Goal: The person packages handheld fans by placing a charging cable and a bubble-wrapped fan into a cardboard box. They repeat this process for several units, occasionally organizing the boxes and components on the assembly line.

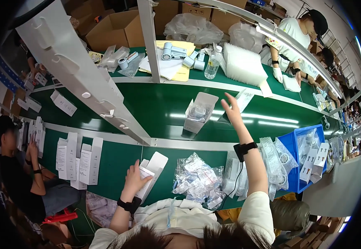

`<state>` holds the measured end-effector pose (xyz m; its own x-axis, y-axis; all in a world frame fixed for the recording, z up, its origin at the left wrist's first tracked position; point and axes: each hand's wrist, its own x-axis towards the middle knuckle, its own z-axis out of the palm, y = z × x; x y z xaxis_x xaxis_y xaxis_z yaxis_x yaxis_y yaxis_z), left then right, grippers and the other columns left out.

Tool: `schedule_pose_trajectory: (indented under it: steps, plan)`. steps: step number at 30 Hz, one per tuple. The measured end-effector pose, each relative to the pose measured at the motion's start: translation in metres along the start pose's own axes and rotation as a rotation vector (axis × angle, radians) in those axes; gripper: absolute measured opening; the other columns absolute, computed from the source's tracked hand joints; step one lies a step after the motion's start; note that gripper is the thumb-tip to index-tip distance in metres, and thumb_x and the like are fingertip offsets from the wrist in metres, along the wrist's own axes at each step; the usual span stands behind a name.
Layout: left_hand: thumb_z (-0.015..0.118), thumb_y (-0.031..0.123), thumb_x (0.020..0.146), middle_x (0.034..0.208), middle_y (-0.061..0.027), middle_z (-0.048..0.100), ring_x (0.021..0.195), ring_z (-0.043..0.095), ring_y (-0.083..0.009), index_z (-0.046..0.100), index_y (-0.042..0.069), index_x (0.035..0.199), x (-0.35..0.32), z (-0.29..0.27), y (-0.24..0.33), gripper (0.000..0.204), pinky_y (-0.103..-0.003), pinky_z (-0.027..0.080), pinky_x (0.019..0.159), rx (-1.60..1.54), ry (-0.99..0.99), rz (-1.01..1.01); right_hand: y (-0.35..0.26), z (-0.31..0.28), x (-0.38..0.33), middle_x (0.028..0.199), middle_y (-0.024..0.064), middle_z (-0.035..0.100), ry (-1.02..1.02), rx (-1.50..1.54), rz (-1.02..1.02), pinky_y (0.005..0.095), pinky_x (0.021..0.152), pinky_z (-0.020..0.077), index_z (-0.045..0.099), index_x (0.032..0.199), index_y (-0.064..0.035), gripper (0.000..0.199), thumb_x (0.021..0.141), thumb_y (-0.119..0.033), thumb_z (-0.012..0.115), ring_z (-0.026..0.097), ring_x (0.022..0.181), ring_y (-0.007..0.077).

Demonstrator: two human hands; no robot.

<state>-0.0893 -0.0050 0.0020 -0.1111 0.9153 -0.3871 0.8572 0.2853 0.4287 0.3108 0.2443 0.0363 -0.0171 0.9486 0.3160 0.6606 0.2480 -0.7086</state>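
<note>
My left hand (135, 180) grips a tall white carton (154, 169) with a raised flap, on the near green bench. The thumb lies across it, and part of the carton is hidden under the hand. My right hand (232, 109) reaches over the far green belt with its fingers apart and nothing in it. Close beside its fingers lies a flat pale packet (243, 99); I cannot tell whether they touch. Left of that hand, an open white carton (201, 108) on the belt holds something in clear plastic.
A pile of small clear bags (199, 177) lies right of my left hand. Bubble-wrapped pieces (274, 164) and a blue bin (290, 151) are at the right. White cartons (90, 162) stand left. A metal post (149, 41) rises behind the belt. Co-workers sit left and far right.
</note>
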Motion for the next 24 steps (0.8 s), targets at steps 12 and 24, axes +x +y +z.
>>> schedule_pose_trajectory:
  steps: [12,24]
  plan:
    - [0.075,0.012,0.061,0.122,-0.0134,0.044,0.112,0.044,-0.0265,0.029,0.010,0.129,0.016,-0.011,-0.013,0.083,-0.035,0.036,0.093,-0.658,-0.321,0.142,0.088,0.023,0.061,0.114,0.0241,0.047,0.083,-0.508,0.921,0.0445,0.085,0.0409,0.025,0.130,-0.0042,0.080,0.067,-0.032,0.068,0.049,0.103,0.0387]
    - [0.077,0.011,0.057,0.123,-0.0158,0.036,0.113,0.041,-0.0339,0.035,0.010,0.115,0.014,-0.023,0.084,0.071,-0.036,0.037,0.091,-0.546,0.096,0.624,-0.094,-0.023,-0.062,0.109,0.0136,0.047,0.179,1.290,0.546,0.0424,0.080,0.0472,0.029,0.121,-0.0111,0.057,0.074,-0.001,0.060,0.052,0.098,0.0266]
